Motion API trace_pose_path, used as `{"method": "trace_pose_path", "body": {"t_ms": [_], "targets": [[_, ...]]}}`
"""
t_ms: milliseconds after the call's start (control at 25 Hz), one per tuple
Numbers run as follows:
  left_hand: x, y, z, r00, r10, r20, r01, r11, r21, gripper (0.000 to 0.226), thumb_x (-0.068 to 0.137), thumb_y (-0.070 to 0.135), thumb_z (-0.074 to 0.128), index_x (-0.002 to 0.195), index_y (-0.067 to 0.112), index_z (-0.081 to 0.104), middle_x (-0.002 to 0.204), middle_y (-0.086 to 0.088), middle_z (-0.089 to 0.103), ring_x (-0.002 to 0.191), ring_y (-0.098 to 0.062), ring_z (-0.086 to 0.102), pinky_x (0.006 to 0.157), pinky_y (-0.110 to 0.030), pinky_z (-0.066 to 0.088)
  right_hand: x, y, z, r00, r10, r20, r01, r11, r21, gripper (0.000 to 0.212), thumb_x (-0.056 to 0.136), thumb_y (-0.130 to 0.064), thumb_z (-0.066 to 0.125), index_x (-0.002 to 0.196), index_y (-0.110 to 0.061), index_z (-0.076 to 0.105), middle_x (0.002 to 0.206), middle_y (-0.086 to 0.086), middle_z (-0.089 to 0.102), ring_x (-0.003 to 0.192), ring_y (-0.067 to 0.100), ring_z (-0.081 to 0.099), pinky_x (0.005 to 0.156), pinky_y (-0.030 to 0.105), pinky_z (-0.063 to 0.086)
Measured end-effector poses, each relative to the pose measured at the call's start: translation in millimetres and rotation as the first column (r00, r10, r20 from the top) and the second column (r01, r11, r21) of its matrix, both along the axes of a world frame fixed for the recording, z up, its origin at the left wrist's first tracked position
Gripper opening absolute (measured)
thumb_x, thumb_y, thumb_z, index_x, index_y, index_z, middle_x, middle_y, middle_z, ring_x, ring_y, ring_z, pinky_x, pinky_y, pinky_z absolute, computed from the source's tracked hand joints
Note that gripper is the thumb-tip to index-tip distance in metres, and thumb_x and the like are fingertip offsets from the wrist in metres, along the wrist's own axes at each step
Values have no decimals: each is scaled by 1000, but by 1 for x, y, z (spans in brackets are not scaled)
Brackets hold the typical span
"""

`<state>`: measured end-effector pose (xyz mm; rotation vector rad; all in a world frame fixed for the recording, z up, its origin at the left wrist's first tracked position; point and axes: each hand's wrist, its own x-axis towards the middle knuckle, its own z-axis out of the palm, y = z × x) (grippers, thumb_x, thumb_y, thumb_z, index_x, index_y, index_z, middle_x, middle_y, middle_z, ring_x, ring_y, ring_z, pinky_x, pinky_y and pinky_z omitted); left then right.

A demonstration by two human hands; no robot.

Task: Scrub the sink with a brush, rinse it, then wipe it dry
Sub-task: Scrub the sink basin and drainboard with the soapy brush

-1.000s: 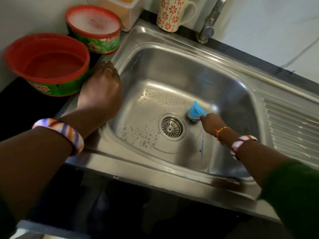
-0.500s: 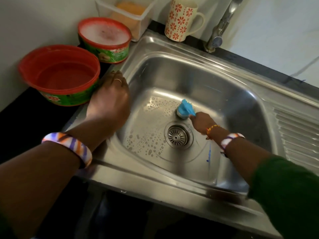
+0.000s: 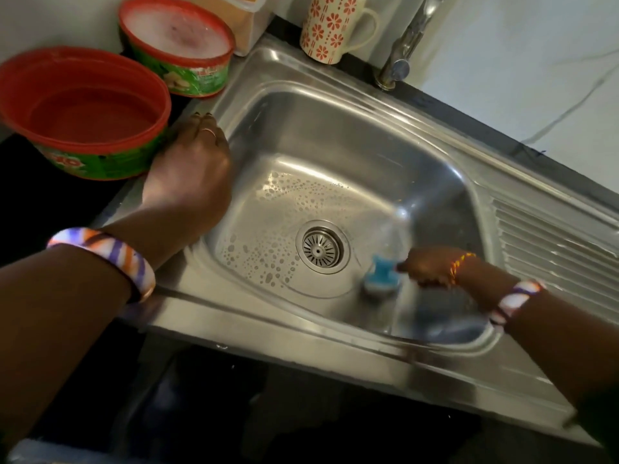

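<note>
Nearest, the right hand (image 3: 425, 266) clenches round the handle of the blue brush (image 3: 382, 275), whose head sits on the sink (image 3: 335, 333) floor toward the basin's front right corner, beside the drain (image 3: 321, 246). The left hand (image 3: 189, 177) rests with fingers released on the left rim. Suds dot the basin floor. Past that rim, a red tub (image 3: 83, 112) holds clear water; behind it a second tub (image 3: 177, 45) holds foam. A flowered mug (image 3: 331, 26) and the tap (image 3: 403, 45) stand at the back edge.

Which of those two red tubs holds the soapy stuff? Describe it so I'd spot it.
Start at the steel sink and look past its far left corner. Two red-rimmed tubs sit there; the soapy tub is the farther one, filled with white foam, while the nearer tub shows a bare red inside.
</note>
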<state>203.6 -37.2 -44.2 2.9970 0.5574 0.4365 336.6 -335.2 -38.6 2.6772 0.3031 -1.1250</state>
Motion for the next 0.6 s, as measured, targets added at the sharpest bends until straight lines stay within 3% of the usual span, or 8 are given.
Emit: {"method": "trace_pose_path", "body": {"t_ms": [80, 120, 160, 280, 360, 440, 480, 600], "targets": [[-1, -1, -1, 1000, 1, 16, -1, 1000, -19, 44, 84, -1, 43, 124, -20, 42, 127, -38, 43, 123, -46, 38, 96, -51, 39, 20, 4, -1, 956, 6, 293, -14, 1000, 25, 33, 97, -19, 45, 112, 5, 60, 115, 26, 61, 104, 28, 62, 80, 28, 44], [0, -2, -1, 1000, 4, 23, -4, 1000, -24, 44, 84, -1, 44, 123, -21, 43, 126, -39, 43, 123, -47, 38, 96, -52, 38, 20, 4, -4, 942, -24, 334, 9, 999, 45, 35, 97, -17, 44, 119, 7, 55, 123, 27, 57, 111, 34, 56, 83, 29, 40], [0, -2, -1, 999, 4, 32, -4, 1000, -26, 43, 83, -2, 44, 121, -22, 43, 124, -40, 44, 122, -48, 39, 95, -53, 39, 12, 3, -7, 951, -43, 308, 20, 997, 76, 34, 97, -18, 43, 119, 6, 55, 120, 27, 58, 105, 35, 58, 79, 31, 41], [0, 0, -1, 998, -17, 59, 19, 999, -41, 41, 82, -4, 43, 118, -24, 44, 121, -41, 44, 120, -50, 40, 93, -56, 40, -26, -6, -8, 987, -160, -5, 159, 982, 98, 31, 96, -27, 44, 82, -3, 56, 63, 13, 53, 41, 17, 48, 40, 20, 34], [0, 2, -2, 997, -15, 72, 18, 999, -47, 41, 81, -4, 45, 117, -22, 46, 122, -40, 45, 122, -49, 39, 94, -55, 40, -33, -6, -6, 977, -209, -41, 213, 968, 133, 34, 97, -28, 44, 72, -6, 52, 58, 9, 48, 32, 13, 45, 39, 16, 31], [0, 1, -4, 998, -20, 62, 22, 999, -29, 41, 80, -3, 47, 116, -22, 47, 122, -39, 46, 121, -49, 41, 93, -54, 42, -13, -3, -12, 978, -128, 165, 100, 981, 166, 32, 98, -25, 42, 99, 2, 60, 92, 22, 63, 75, 24, 68, 59, 25, 44], [0, 1, -6, 998, -23, 59, 24, 1000, -20, 42, 79, -2, 48, 116, -22, 47, 122, -39, 46, 120, -49, 42, 94, -54, 42, -4, -2, -16, 957, -108, 268, 70, 987, 145, 37, 98, -24, 40, 114, 5, 56, 114, 25, 60, 102, 30, 63, 75, 29, 45], [2, 4, -8, 995, -53, 79, 53, 999, 10, 43, 81, 0, 46, 118, -22, 46, 124, -39, 46, 121, -49, 41, 99, -52, 39, 3, -9, -17, 951, -117, 286, 94, 991, 92, 37, 96, -20, 42, 121, 5, 54, 116, 21, 61, 109, 33, 58, 83, 25, 47]]}}
